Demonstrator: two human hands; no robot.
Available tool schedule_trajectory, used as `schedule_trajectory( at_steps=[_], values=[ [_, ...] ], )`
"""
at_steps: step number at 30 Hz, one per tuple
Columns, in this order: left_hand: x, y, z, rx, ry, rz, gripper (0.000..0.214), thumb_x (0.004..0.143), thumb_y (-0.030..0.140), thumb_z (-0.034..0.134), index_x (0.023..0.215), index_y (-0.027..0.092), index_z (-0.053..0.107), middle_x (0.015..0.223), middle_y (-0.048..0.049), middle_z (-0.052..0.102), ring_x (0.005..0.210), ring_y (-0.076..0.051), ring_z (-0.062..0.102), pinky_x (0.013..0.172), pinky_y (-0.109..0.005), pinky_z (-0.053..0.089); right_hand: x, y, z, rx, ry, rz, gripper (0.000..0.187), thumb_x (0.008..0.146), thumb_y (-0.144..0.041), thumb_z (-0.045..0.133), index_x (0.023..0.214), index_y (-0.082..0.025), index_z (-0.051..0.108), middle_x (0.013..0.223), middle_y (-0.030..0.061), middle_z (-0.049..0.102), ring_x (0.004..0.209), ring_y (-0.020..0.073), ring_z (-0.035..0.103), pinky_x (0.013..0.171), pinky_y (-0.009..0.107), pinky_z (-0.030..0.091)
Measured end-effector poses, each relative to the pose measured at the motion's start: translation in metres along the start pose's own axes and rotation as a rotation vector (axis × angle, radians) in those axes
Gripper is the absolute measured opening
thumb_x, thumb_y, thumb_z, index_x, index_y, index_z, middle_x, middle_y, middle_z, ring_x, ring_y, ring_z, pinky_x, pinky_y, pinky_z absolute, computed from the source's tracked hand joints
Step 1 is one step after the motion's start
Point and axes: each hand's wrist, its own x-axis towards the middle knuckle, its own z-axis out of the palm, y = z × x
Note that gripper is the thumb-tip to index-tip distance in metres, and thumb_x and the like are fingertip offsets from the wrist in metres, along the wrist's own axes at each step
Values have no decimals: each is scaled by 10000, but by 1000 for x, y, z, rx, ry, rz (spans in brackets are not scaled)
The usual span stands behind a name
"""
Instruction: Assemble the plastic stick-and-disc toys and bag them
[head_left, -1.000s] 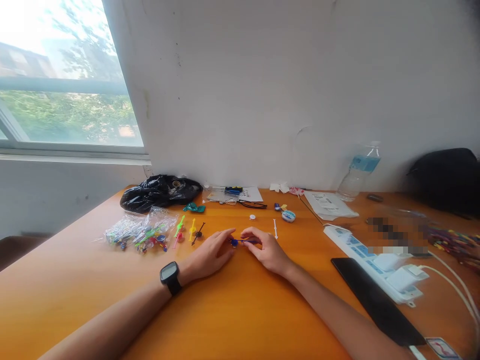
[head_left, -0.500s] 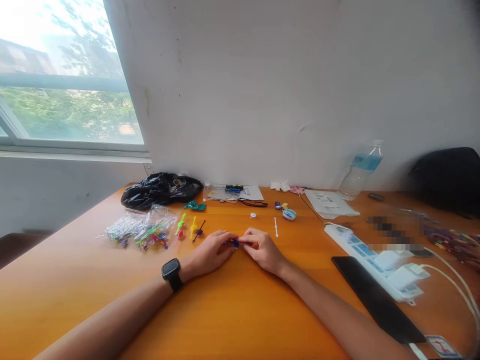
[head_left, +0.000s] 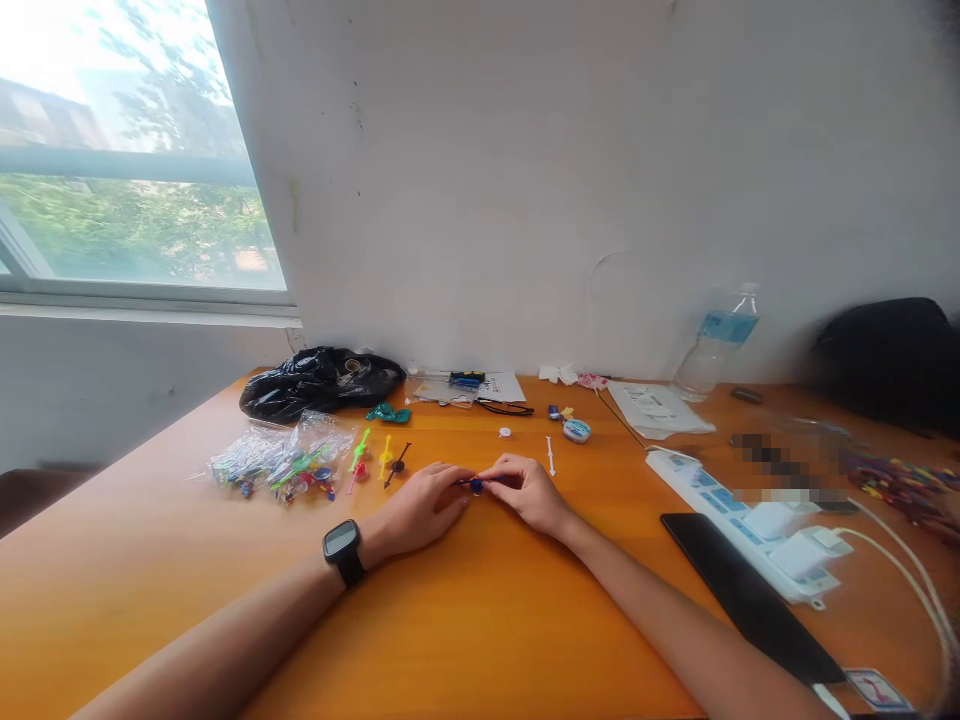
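Between my two hands is a small dark blue plastic piece (head_left: pixel 477 487) with a round middle and a thin bar running to either side. My left hand (head_left: pixel 427 505), with a watch on its wrist, pinches one end of it. My right hand (head_left: pixel 529 492) pinches the other end, thumb and forefinger closed. My fingers hide both ends. Just left of my left hand lie a black arrow-shaped piece (head_left: pixel 397 466), a yellow one (head_left: pixel 385 455), and a green one (head_left: pixel 361 450) above a pink-red one (head_left: pixel 358 473). Beyond my right hand is a white double-ended arrow (head_left: pixel 550 455).
A clear bag of small coloured parts (head_left: pixel 277 460) lies left, before a black plastic bag (head_left: pixel 322 383). Behind my hands are a white disc (head_left: pixel 505 433) and a round container (head_left: pixel 576 430). A power strip (head_left: pixel 739 515), black phone-like slab (head_left: pixel 750 600) and bottle (head_left: pixel 712 345) stand right.
My right hand has shifted slightly right, and its fingers have opened out a little. More of the blue piece shows between my hands. My left hand has hardly moved.
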Motion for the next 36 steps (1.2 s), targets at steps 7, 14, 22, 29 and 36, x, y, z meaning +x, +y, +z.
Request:
schedule_trajectory(
  at_steps=[7, 14, 22, 29, 36],
  values=[
    [-1, 3, -1, 30, -11, 59, 287, 987, 205, 573, 1259, 255, 653, 1075, -65, 719, 1004, -222, 667, 879, -331, 539, 1, -1, -2, 18, 17, 24, 146, 862, -301, 757, 937, -213, 846, 920, 65, 727, 821, 184, 693, 775, 310, 545],
    [1, 1, -1, 61, -46, 105, 242, 984, 169, 545, 1196, 236, 640, 1117, -72, 702, 1025, -228, 646, 923, -357, 529, 0, -6, -1, -110, 22, 7, 130, 868, -253, 726, 908, -202, 839, 856, 57, 725, 760, 169, 653, 745, 295, 527],
    [4, 5, 6, 188, -42, 142, 139, 1012, 175, 464, 1011, 217, 596, 992, -74, 670, 905, -224, 621, 835, -362, 504, 0, -8, -1, -126, 6, -4, 131, 877, -228, 709, 896, -189, 834, 850, 60, 720, 738, 165, 638, 724, 291, 521],
    [5, 6, 7, 186, -58, 126, 108, 991, 158, 480, 1007, 225, 563, 991, -65, 658, 899, -225, 612, 817, -353, 485, 0, -6, -1, -132, 0, -9, 136, 889, -256, 714, 912, -200, 836, 852, 59, 721, 751, 171, 644, 722, 293, 523],
    [6, 8, 7, 200, -74, 106, 111, 998, 171, 475, 1010, 221, 573, 996, -72, 661, 908, -233, 615, 826, -362, 482, -1, -6, -1, -146, -8, 2, 133, 896, -272, 716, 886, -200, 828, 849, 55, 710, 749, 168, 640, 721, 290, 518]
  ],
)
